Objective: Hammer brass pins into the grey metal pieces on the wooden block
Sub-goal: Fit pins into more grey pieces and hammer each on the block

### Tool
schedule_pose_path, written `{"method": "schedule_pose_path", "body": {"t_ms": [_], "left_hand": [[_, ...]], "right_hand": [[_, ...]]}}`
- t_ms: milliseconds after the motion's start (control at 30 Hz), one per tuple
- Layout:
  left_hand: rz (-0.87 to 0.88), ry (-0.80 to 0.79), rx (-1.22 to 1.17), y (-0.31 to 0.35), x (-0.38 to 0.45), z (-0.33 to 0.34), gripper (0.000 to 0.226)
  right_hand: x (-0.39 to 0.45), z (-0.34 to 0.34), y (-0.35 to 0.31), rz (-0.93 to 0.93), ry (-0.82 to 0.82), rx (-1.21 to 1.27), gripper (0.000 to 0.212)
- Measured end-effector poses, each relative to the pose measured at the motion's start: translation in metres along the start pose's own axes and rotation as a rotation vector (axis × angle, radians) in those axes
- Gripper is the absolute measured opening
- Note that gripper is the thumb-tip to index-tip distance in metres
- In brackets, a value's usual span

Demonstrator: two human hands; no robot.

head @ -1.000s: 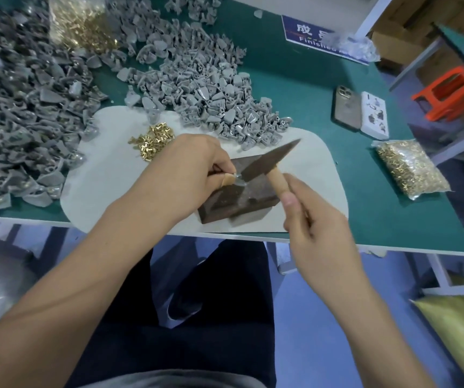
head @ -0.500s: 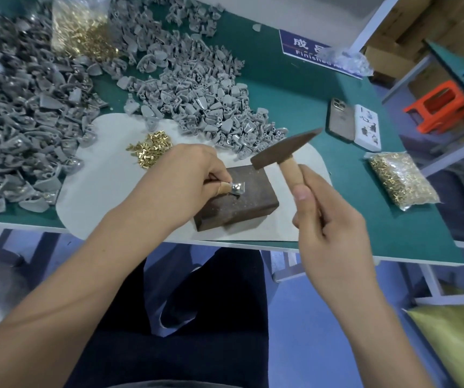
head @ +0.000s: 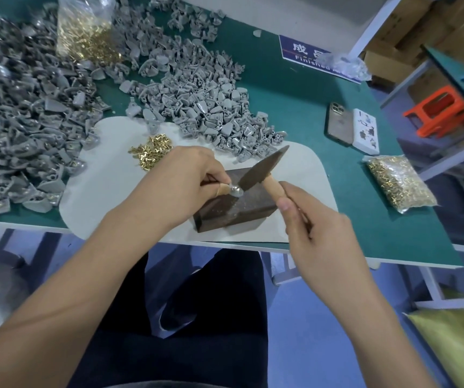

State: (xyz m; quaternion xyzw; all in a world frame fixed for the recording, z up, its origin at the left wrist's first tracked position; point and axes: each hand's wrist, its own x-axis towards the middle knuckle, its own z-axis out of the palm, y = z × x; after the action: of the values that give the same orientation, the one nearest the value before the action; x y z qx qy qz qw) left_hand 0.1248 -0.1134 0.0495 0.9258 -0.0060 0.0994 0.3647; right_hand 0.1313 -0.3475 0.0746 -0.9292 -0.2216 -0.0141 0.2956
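A dark wooden block [head: 242,205] lies on a pale mat [head: 107,186] near the table's front edge. My left hand [head: 180,183] pinches a small grey metal piece [head: 235,190] on top of the block. My right hand [head: 317,228] grips the wooden handle of a hammer [head: 261,169], whose dark head is down on the piece. A small heap of loose brass pins [head: 152,152] sits on the mat, just left of my left hand.
Big heaps of grey metal pieces [head: 197,93] cover the green table at the left and back. Bags of brass pins lie at the back left [head: 85,32] and at the right [head: 398,183]. A phone [head: 338,124] and a white socket strip [head: 365,133] lie right of the block.
The hammer was raised above the block half a second ago and has come down onto the grey piece. My left hand has kept holding the piece in place.
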Motion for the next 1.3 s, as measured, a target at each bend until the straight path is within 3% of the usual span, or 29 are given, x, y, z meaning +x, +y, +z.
{"method": "schedule_pose_path", "body": {"t_ms": [133,267,433,567,733,867,1033,1167,1300], "left_hand": [[0.001,-0.005,0.006,-0.001,0.001,0.0,0.007],[0.004,-0.013,0.012,-0.001,0.001,0.0,0.008],[-0.007,-0.005,0.012,-0.001,0.0,0.0,0.007],[-0.008,-0.014,0.016,0.001,0.0,-0.001,0.008],[-0.014,-0.026,0.025,0.001,0.0,-0.001,0.008],[-0.013,-0.033,0.013,0.001,0.0,-0.002,0.008],[-0.013,-0.015,0.014,0.001,0.0,-0.001,0.008],[0.002,-0.002,0.009,0.0,0.0,0.0,0.006],[-0.005,0.0,0.0,-0.001,0.0,0.0,0.006]], "right_hand": [[-0.002,0.0,-0.01,-0.032,0.184,0.154,0.029],[-0.004,0.006,0.0,0.053,-0.026,0.001,0.032],[-0.006,-0.005,-0.009,0.005,0.172,0.098,0.029],[-0.006,0.003,-0.006,0.067,-0.035,-0.057,0.033],[-0.007,-0.004,-0.008,0.017,0.192,0.071,0.03],[-0.012,0.01,-0.008,0.09,-0.001,-0.014,0.038],[-0.01,0.007,-0.007,0.026,0.175,0.033,0.03],[-0.01,0.011,-0.002,0.038,0.027,-0.003,0.032],[-0.009,0.005,-0.008,0.007,0.199,0.109,0.027]]}}
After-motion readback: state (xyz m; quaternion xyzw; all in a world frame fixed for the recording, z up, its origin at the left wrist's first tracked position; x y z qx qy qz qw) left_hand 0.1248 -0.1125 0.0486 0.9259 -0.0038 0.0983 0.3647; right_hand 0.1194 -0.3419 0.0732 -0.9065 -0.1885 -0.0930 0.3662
